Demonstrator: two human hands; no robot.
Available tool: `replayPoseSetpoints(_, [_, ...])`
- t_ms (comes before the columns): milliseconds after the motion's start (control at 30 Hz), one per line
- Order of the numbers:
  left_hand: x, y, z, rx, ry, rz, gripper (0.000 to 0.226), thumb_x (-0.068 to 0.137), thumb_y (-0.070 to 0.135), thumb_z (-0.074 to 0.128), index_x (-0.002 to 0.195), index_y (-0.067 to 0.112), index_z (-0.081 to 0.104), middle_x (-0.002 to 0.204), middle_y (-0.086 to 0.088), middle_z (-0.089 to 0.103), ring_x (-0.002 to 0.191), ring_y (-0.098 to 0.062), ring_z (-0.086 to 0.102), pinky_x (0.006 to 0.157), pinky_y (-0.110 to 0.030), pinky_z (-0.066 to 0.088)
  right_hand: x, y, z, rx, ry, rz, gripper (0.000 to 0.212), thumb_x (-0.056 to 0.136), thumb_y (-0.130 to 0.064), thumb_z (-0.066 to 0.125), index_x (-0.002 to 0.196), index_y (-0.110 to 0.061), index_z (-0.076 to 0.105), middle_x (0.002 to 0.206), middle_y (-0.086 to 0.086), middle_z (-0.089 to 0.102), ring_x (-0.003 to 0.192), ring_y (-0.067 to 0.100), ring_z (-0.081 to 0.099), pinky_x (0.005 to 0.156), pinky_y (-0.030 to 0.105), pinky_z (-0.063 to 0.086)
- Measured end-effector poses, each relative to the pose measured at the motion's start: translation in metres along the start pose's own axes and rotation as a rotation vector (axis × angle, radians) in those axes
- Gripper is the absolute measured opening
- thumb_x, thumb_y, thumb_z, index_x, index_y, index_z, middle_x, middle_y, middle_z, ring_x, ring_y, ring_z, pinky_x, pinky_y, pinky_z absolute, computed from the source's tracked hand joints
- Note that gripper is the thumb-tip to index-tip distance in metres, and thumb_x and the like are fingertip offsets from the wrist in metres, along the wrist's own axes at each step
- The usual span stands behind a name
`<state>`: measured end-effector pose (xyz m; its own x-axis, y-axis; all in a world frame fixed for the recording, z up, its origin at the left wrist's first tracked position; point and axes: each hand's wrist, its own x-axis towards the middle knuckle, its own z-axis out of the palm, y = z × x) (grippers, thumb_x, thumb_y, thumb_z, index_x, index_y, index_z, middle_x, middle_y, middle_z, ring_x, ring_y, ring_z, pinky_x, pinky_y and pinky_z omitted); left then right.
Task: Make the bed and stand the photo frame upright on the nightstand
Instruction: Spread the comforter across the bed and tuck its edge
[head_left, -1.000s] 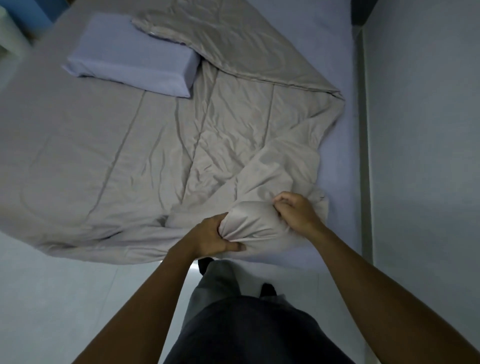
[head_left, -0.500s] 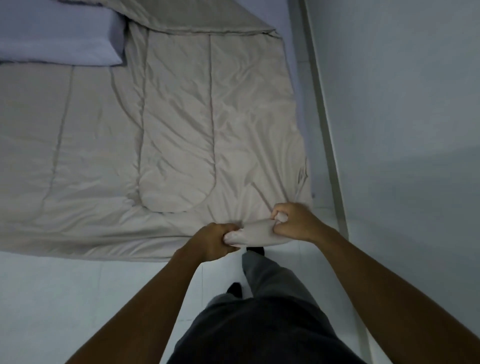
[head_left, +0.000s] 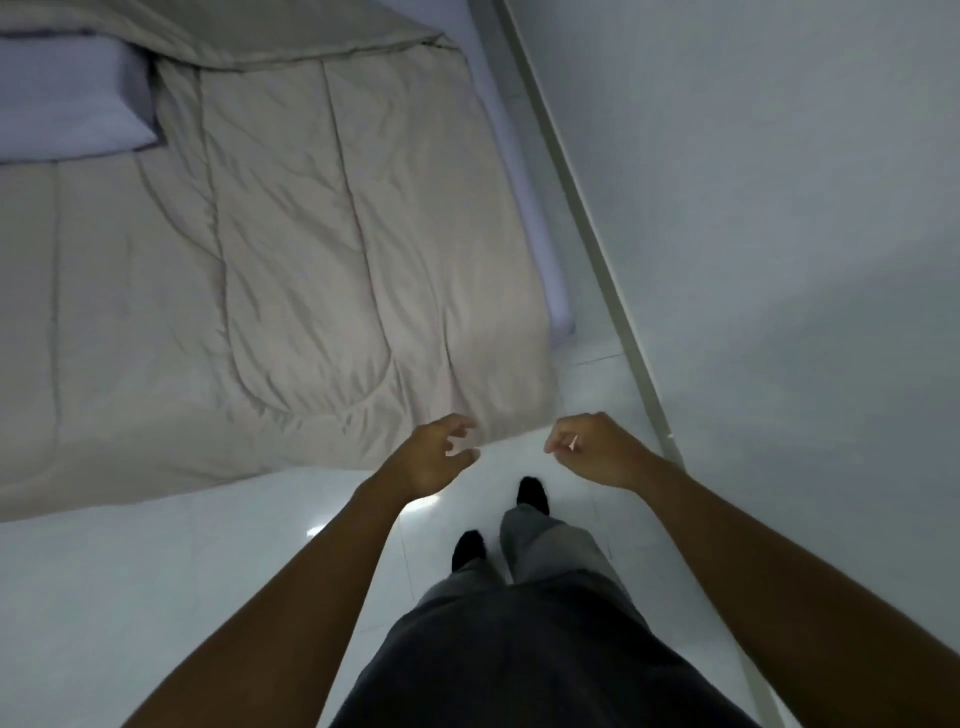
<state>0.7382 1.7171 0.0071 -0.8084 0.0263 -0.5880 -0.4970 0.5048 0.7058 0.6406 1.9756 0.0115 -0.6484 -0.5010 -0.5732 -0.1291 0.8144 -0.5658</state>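
We are holding our left hand (head_left: 434, 460) and right hand (head_left: 592, 448) loosely curled and empty beside the blanket (head_left: 311, 260); we are worrying its overhanging edge may drag it onto the floor (head_left: 156, 597).

Home bedroom, bed (head_left: 556, 291), quilt (head_left: 291, 249), pillow (head_left: 67, 104)

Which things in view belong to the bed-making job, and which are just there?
Job: beige comforter, spread over the bed; lilac pillow; mattress sheet; left hand and right hand, both holding nothing. No photo frame or nightstand in view.
Not the job: white tiled floor; wall; baseboard strip.
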Motion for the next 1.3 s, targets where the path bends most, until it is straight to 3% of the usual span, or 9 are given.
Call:
replayPoseSetpoints(67, [0.003, 0.015, -0.002, -0.048, 0.056, 0.03, 0.039, 0.093, 0.032, 0.066, 0.13, 0.024, 0.057, 0.121, 0.004, 0.062, 0.097, -0.012, 0.061, 0.076, -0.013, 0.047, -0.008, -0.004, -0.006, 0.116, 0.062, -0.008, 0.017, 0.091, -0.011, 0.064, 0.091, -0.025, 0.074, 0.087, -0.016, 0.069, 0.078, -0.006, 0.064, 0.069, 0.008, 0.048])
replayPoseSetpoints(133, [0.01, 0.034, -0.004, -0.123, 0.105, 0.044, 0.032, 0.093, 0.029, 0.067, 0.124, 0.025, 0.061, 0.114, 0.006, 0.064, 0.093, -0.01, 0.063, 0.067, -0.009, 0.046, -0.007, -0.006, -0.015, 0.235, 0.132, -0.002, 0.017, 0.09, -0.013, 0.065, 0.089, -0.027, 0.074, 0.087, -0.017, 0.071, 0.083, -0.003, 0.067, 0.076, 0.016, 0.053])
replayPoseSetpoints(233, [0.03, 0.068, -0.011, -0.219, 0.172, 0.096, 0.026, 0.093, 0.02, 0.067, 0.118, 0.024, 0.065, 0.11, 0.001, 0.067, 0.091, -0.012, 0.064, 0.065, -0.008, 0.049, 0.004, -0.007, -0.039, 0.404, 0.25, 0.008, 0.018, 0.088, -0.014, 0.065, 0.087, -0.029, 0.074, 0.089, -0.011, 0.075, 0.083, 0.007, 0.07, 0.081, 0.03, 0.059])
replayPoseSetpoints(467, [0.112, 0.166, -0.024, -0.266, 0.287, 0.206, 0.025, 0.094, 0.019, 0.065, 0.119, 0.023, 0.067, 0.103, 0.008, 0.07, 0.089, -0.006, 0.065, 0.073, -0.006, 0.048, 0.049, 0.01, -0.127, 0.601, 0.452, -0.082, 0.045, 0.089, -0.001, 0.059, 0.079, -0.042, 0.074, 0.086, -0.008, 0.077, 0.077, 0.015, 0.072, 0.077, 0.033, 0.059])
replayPoseSetpoints(667, [0.203, 0.266, -0.031, -0.341, 0.362, 0.201, 0.022, 0.095, 0.021, 0.065, 0.116, 0.023, 0.068, 0.099, 0.0, 0.072, 0.086, -0.011, 0.069, 0.073, -0.015, 0.051, 0.092, 0.044, -0.24, 0.728, 0.529, -0.126, 0.031, 0.089, 0.006, 0.057, 0.085, -0.02, 0.074, 0.08, -0.002, 0.076, 0.069, 0.01, 0.069, 0.069, 0.027, 0.055])
replayPoseSetpoints(767, [0.241, 0.312, -0.038, -0.367, 0.415, 0.216, 0.024, 0.095, 0.027, 0.064, 0.118, 0.023, 0.067, 0.104, 0.001, 0.071, 0.092, -0.013, 0.069, 0.077, -0.019, 0.055, 0.119, 0.058, -0.296, 0.727, 0.533, -0.165, 0.033, 0.089, 0.006, 0.056, 0.083, -0.021, 0.073, 0.079, -0.001, 0.075, 0.067, 0.01, 0.068, 0.067, 0.026, 0.054])
replayPoseSetpoints(900, [0.283, 0.356, -0.057, -0.389, 0.461, 0.244, 0.025, 0.096, 0.025, 0.063, 0.12, 0.019, 0.066, 0.107, 0.002, 0.07, 0.096, -0.011, 0.067, 0.075, -0.012, 0.052, 0.167, 0.063, -0.362, 0.681, 0.491, -0.177, 0.03, 0.09, 0.002, 0.055, 0.087, -0.021, 0.074, 0.084, 0.0, 0.076, 0.07, 0.018, 0.069, 0.069, 0.029, 0.057])
replayPoseSetpoints(1233, [0.416, 0.385, -0.171, -0.423, 0.647, 0.239, 0.025, 0.095, 0.026, 0.064, 0.12, 0.021, 0.066, 0.105, 0.001, 0.071, 0.094, -0.013, 0.068, 0.078, -0.02, 0.056, 0.336, 0.007, -0.485, 0.627, 0.412, -0.288, 0.03, 0.091, 0.001, 0.054, 0.087, -0.022, 0.074, 0.083, 0.001, 0.076, 0.071, 0.019, 0.069, 0.074, 0.032, 0.06])
replayPoseSetpoints(1300, [0.451, 0.393, -0.199, -0.43, 0.646, 0.226, 0.026, 0.096, 0.027, 0.063, 0.121, 0.022, 0.065, 0.105, 0.002, 0.07, 0.095, -0.011, 0.068, 0.074, -0.014, 0.053, 0.372, -0.011, -0.511, 0.615, 0.401, -0.315, 0.028, 0.092, 0.001, 0.054, 0.089, -0.02, 0.073, 0.083, 0.001, 0.076, 0.071, 0.019, 0.069, 0.073, 0.03, 0.059])
